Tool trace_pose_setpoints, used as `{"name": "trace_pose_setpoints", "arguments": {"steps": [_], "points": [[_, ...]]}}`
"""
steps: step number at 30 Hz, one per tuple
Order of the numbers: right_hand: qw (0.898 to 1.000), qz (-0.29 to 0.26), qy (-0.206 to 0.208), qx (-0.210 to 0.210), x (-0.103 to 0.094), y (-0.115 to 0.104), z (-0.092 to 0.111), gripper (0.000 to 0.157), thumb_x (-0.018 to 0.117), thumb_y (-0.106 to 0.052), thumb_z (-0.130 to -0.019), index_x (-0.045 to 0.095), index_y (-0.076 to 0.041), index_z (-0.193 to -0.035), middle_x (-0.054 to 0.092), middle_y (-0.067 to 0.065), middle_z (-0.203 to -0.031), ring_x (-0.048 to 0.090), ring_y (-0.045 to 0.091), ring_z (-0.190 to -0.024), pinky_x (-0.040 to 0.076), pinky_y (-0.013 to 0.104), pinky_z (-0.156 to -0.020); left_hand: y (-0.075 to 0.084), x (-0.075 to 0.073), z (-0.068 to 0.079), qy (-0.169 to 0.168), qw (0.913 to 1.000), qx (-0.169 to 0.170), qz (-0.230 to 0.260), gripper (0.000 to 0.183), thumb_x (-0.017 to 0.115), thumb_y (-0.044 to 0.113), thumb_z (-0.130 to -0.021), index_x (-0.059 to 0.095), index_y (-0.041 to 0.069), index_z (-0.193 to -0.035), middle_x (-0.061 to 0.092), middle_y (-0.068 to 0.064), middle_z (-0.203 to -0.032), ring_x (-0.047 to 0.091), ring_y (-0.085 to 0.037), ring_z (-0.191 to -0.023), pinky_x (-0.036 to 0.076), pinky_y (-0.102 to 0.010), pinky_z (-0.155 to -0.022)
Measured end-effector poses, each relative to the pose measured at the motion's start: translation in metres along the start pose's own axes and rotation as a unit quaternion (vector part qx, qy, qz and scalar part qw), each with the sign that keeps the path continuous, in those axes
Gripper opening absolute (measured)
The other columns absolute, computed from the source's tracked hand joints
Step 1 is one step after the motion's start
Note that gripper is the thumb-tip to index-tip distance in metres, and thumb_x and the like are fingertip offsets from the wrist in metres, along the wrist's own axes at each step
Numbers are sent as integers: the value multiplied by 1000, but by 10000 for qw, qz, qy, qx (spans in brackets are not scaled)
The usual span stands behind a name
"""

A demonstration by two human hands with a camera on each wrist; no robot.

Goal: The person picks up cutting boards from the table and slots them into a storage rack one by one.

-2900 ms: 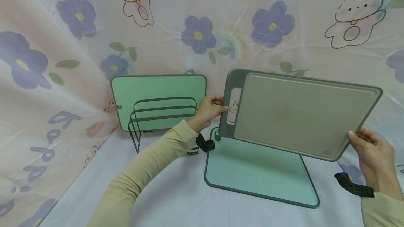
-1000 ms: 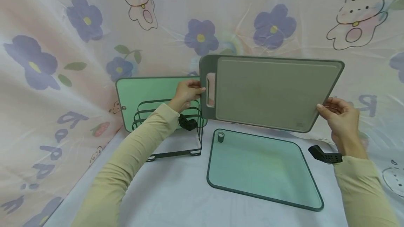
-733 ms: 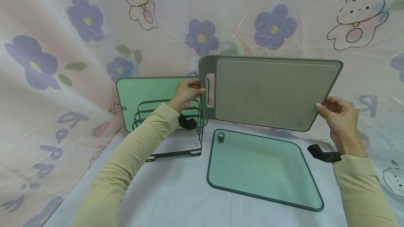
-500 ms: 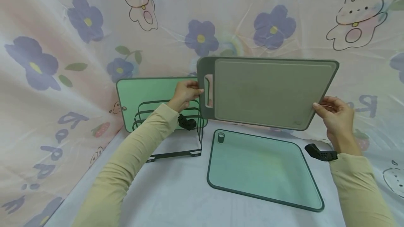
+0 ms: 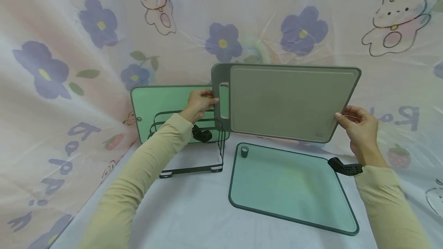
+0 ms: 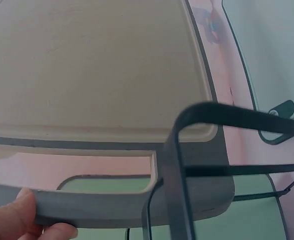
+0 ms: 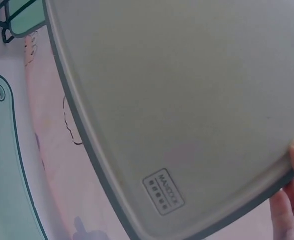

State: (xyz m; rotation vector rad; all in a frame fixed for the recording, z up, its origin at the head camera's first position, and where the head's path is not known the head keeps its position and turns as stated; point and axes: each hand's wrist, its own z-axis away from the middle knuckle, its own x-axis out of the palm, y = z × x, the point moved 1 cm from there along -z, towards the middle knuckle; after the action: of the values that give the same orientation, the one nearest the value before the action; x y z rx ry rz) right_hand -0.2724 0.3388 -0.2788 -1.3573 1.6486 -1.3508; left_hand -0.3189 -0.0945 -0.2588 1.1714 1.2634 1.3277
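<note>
A grey-beige cutting board (image 5: 290, 103) with a dark rim and a slot handle is held upright above the table, its long side level. My left hand (image 5: 199, 104) pinches the handle end, thumb in front; the left wrist view shows the thumb and fingers (image 6: 24, 220) on the handle bar. At the opposite short edge my right hand (image 5: 360, 130) grips the rim between thumb and fingers. The handle end overlaps the right side of a dark wire rack (image 5: 194, 170). Inside the rack's rear stands a green cutting board (image 5: 155, 99), partly hidden by my left arm.
A pale teal cutting board (image 5: 287, 187) with a dark rim and a small corner hole lies flat on the white-covered table (image 5: 187, 210), right of the rack. Behind everything hangs a printed cloth (image 5: 256, 10) with flowers and rabbits.
Both hands have carried the grey-beige board left and up from over the teal board toward the rack. In the last second it slides slowly further left, its handle end now overlapping the green board.
</note>
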Motion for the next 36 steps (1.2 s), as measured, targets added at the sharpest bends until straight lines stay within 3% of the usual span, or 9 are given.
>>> {"name": "trace_pose_setpoints", "arguments": {"steps": [12, 20, 26, 36], "points": [[9977, 595, -302, 134, 28, 13, -2, 20, 73, 0, -86, 63, -10, -101, 58, -2, -92, 55, 8, -85, 49, 11, -67, 2, -29, 3, 191, 9996, -70, -181, 41, 69, -3, -88, 59, -1, -128, 62, -12, -108, 63, -22, -94, 50, -36, -91], [9965, 486, -649, 208, 42, 22, -6, 23, 71, 1, -86, 59, -1, -106, 58, 0, -92, 55, 9, -86, 51, 14, -71, 6, -46, 6, 250, 9988, -174, -386, 43, 68, 0, -90, 58, 2, -131, 60, -15, -120, 61, -26, -106, 49, -37, -93], [9946, 651, -756, 297, 56, 26, -9, 23, 71, -2, -88, 59, -2, -107, 55, 2, -95, 55, 10, -87, 51, 14, -72, 6, -59, 9, 263, 9980, -162, -549, 44, 67, 1, -91, 56, 1, -133, 58, -16, -125, 60, -28, -111, 50, -34, -91], [9938, 767, -756, 265, 80, 35, -11, 19, 71, -1, -88, 60, -3, -104, 56, 2, -93, 55, 10, -86, 51, 14, -72, 9, -80, 11, 329, 9979, -165, -532, 45, 68, 1, -91, 54, -1, -133, 59, -13, -120, 61, -25, -108, 50, -33, -91]]}}
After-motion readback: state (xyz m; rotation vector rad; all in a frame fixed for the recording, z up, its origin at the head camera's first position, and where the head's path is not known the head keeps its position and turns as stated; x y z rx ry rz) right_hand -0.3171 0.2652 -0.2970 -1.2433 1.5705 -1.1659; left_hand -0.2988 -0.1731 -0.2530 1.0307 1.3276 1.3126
